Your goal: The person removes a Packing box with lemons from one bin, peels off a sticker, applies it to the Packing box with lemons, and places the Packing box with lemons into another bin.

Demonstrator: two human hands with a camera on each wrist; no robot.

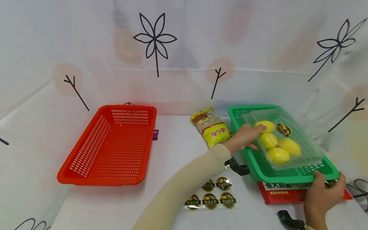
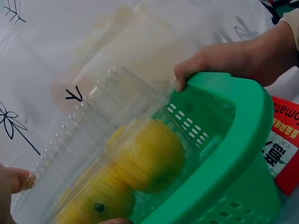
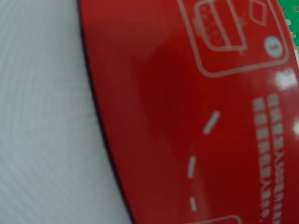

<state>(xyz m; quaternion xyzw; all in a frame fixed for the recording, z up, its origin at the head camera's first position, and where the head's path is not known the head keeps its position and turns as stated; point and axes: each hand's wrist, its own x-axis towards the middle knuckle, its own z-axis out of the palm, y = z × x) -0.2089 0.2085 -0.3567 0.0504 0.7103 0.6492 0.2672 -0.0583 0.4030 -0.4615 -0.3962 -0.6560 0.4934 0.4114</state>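
Note:
A clear plastic clamshell [image 1: 290, 134] with several yellow lemons [image 1: 278, 155] lies tilted over the green basket [image 1: 287, 175] at the right. My left hand [image 1: 254, 137] grips the clamshell's near-left end, fingers on its lid and thumb underneath. The left wrist view shows the clamshell [image 2: 93, 126] close up, the lemons [image 2: 149, 154] inside it, and a fingertip [image 2: 14, 179] at its edge. My right hand [image 1: 327, 183] grips the basket's near-right corner, its fingers hooked over the green rim [image 2: 219, 81]. The basket sits on a red pasta box [image 1: 283, 195].
An orange basket [image 1: 112, 147] stands at the left with nothing in it. A yellow noodle packet [image 1: 212, 127] lies between the baskets. A sheet of round stickers [image 1: 212, 193] lies near me. The right wrist view shows only the red box [image 3: 187, 116] and white tablecloth [image 3: 42, 116].

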